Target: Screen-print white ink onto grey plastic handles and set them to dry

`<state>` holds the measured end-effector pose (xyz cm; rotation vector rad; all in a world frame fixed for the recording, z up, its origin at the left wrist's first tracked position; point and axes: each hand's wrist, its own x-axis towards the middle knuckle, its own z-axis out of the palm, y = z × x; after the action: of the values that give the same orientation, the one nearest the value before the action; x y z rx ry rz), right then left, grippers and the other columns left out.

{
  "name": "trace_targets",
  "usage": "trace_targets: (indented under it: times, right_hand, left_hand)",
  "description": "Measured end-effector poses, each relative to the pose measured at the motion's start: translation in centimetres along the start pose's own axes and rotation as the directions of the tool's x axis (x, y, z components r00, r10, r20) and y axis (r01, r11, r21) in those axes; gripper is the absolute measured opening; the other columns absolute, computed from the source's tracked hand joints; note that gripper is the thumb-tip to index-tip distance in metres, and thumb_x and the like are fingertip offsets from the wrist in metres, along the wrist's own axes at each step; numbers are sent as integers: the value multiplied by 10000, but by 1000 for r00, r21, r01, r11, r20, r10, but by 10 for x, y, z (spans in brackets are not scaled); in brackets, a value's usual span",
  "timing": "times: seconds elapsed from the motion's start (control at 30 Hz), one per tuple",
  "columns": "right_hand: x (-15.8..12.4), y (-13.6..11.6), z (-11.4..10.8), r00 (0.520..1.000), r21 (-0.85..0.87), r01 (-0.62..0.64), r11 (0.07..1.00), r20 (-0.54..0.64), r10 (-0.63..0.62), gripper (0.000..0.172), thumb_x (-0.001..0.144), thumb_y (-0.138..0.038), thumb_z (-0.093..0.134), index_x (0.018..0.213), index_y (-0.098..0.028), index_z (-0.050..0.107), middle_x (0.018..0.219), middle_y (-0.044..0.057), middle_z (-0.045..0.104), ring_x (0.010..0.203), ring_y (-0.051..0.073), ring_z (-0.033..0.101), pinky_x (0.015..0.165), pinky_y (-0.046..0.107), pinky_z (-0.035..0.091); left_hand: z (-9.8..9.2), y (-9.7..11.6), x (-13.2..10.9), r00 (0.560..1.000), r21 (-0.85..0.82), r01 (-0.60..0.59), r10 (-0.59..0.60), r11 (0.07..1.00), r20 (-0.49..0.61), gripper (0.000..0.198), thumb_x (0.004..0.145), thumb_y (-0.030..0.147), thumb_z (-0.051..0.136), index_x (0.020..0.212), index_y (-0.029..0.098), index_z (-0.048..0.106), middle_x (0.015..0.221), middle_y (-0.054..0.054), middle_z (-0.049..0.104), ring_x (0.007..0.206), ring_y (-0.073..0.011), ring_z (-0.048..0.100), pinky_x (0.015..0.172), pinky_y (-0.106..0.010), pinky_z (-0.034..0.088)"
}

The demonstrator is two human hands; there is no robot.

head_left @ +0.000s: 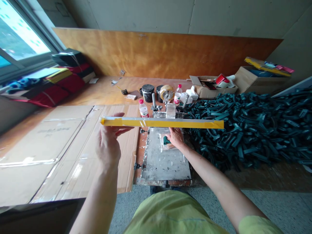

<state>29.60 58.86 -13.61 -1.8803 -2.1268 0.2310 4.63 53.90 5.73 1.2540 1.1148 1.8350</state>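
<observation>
A long frame (161,123) with yellow tape along its edge is seen edge-on above a grey metal plate (168,165). My left hand (108,139) grips the frame near its left end, with the fingers behind it. Below and behind the frame, my right hand (176,138) reaches over the plate, its fingertips partly hidden by the frame. The thumb lies at a dark green plastic part (166,140) that rests on a small clear-wrapped holder (168,147). A clamp fixture (171,111) stands at the plate's far side.
A big heap of dark green plastic parts (243,130) lies right of the plate. Flattened cardboard (73,146) covers the left. Behind stand a black tub (148,93), red-capped bottles (143,110), a tape roll (167,92) and an open cardboard box (207,91).
</observation>
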Motion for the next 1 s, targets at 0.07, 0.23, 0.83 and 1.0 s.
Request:
trace_targets:
  times: [0.07,0.23,0.83,1.0]
  right_hand:
    - [1,9,-8,998,3,-54,999,-25,54,340,899,-202,576,1237,-168,595,1243,132,641,1192,251,538,1038,398,359]
    - [-14,33,-22,993,9,-85,996,-78,86,223,924,-282,568,740,-191,655,833,72,696,882,220,601,817,321,435]
    - [-22,98,-92,936,334,-233,913,-178,304,325,938,-427,473,814,-195,663,679,35,666,657,199,619,685,315,480]
    - [21,49,-107,963,172,90,981,-267,-42,418,842,-251,646,1250,-195,577,1310,105,562,1138,237,561,954,353,464]
  left_hand:
    - [0,0,-1,1000,0,6,-6,1000,4,381,978,317,401,675,151,561,856,-63,733,743,-139,708,627,-317,624]
    - [1,0,0,1000,18,0,0,1000,5,388,999,353,361,974,133,679,1039,-97,720,762,-125,698,650,-305,630]
    - [-55,-11,-60,781,75,620,-623,781,35,397,752,568,680,785,172,688,657,-1,657,528,-115,558,477,-209,416]
    - [-77,-39,-112,571,264,771,-813,579,116,609,687,615,710,1140,215,633,693,4,685,561,-156,604,504,-232,443]
